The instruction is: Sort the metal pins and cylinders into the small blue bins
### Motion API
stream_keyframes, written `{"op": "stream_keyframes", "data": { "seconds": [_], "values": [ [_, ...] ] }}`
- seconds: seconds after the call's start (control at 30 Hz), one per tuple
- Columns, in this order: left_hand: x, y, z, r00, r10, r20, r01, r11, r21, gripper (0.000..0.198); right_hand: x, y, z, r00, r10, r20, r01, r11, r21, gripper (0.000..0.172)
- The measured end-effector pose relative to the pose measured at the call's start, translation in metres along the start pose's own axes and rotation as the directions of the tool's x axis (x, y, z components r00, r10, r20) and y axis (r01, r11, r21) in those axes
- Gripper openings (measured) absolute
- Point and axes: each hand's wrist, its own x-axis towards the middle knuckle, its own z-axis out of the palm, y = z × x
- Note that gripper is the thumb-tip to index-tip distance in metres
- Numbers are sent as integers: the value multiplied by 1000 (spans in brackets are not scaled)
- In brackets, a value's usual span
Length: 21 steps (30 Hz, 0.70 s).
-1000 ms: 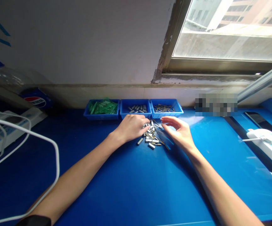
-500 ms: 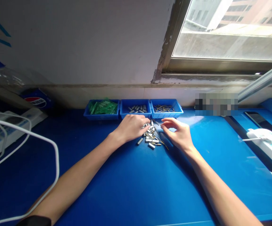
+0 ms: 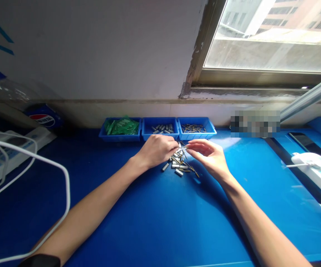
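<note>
My left hand [image 3: 160,150] is closed in a pinch over the left side of a loose pile; what its fingertips hold is hidden. Opposite it, my right hand [image 3: 209,155] pinches a thin metal pin [image 3: 183,147] between thumb and forefinger. The pin lies level, its far end close to my left fingertips; whether it touches them I cannot tell. Beneath both hands, small silvery rectangular blocks [image 3: 179,172] and slim brass-coloured pins [image 3: 195,171] lie mixed on the blue table [image 3: 154,215].
Behind the hands stand three blue bins: one with green packets [image 3: 125,126], one with silvery blocks [image 3: 163,129], one with pins [image 3: 194,128]. A white cable [image 3: 67,185] loops at left near a cola bottle [image 3: 42,115]. A power strip [image 3: 320,170] and phone [image 3: 305,142] lie right.
My right hand has moved slightly left, and its thumb and forefinger have come together on a pin. Both hands' fingertips are nearer each other; my left fingers have drawn into a closed pinch.
</note>
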Motion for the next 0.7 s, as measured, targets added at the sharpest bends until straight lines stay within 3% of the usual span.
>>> {"op": "stream_keyframes", "data": {
  "seconds": [0.13,0.37,0.53,0.7],
  "values": [
    [0,-1,0,1000,3,-28,-3,1000,-1,24,1,1,-1,995,85,54,-85,996,-2,27],
    [0,0,1,1000,5,9,-5,1000,4,22,1,4,0,988,129,86,-135,989,62,22],
    [-1,0,1,989,-146,-10,146,989,15,23,3,6,-2,998,52,-21,-51,997,56,20],
    [0,-2,-2,976,-219,19,218,976,16,21,4,7,-8,1000,-15,-25,17,996,92,52]
  ]
}}
